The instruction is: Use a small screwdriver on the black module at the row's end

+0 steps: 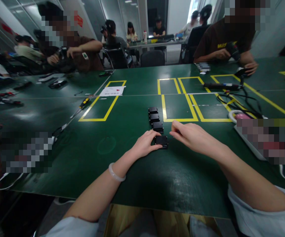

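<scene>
My left hand [147, 144], with a pale bangle on its wrist, grips a small black box-shaped part [161, 141] between thumb and fingers on the green tabletop. Three similar black parts stand in a row beyond it: the nearest black part [157, 126], the middle one [154, 117] and the far one [153, 110]. Just right of the gripped part, my right hand [190, 134] is raised with its fingers curled into a pinch. Whatever those fingertips may hold is too small or hidden to make out.
Yellow tape outlines [180, 120] mark the green table [132, 177]. A yellow-black screwdriver [84, 103] lies left, near a white paper [112, 91]. Black cables [246, 103] and a black pen-like tool [221, 86] lie right. Across the table, a person [221, 42] holds a power driver [233, 51].
</scene>
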Demonstrator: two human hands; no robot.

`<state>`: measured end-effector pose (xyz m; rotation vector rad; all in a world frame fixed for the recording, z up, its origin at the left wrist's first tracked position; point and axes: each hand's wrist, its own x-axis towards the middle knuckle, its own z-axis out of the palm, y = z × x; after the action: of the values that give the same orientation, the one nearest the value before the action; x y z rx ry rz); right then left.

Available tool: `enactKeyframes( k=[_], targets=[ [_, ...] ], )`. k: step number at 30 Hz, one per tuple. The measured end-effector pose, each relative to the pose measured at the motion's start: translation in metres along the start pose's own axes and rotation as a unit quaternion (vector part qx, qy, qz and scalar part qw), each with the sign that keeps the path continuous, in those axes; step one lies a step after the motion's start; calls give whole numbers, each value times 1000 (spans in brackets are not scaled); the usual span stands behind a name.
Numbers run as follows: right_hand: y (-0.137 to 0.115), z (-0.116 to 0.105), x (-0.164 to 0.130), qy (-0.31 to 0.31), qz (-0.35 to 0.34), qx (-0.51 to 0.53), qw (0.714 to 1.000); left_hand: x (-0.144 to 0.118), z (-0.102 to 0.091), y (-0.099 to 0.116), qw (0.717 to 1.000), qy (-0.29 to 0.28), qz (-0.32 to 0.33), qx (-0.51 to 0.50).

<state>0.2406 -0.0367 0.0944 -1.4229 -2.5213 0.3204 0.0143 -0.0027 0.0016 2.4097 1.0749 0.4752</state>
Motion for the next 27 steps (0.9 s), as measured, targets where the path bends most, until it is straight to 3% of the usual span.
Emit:
enactKeyframes(
  k=[13, 21, 27],
  targets=[
    [2, 5, 2, 20, 14, 41, 999, 0, 0, 0, 1000, 2, 1, -9],
    [0, 6, 2, 23, 27, 13, 999, 0, 0, 1, 1000, 3, 2, 0],
    [-2, 5, 0, 25, 2, 7, 1000, 0, -1, 2, 1000, 1, 0, 3]
  ],
)
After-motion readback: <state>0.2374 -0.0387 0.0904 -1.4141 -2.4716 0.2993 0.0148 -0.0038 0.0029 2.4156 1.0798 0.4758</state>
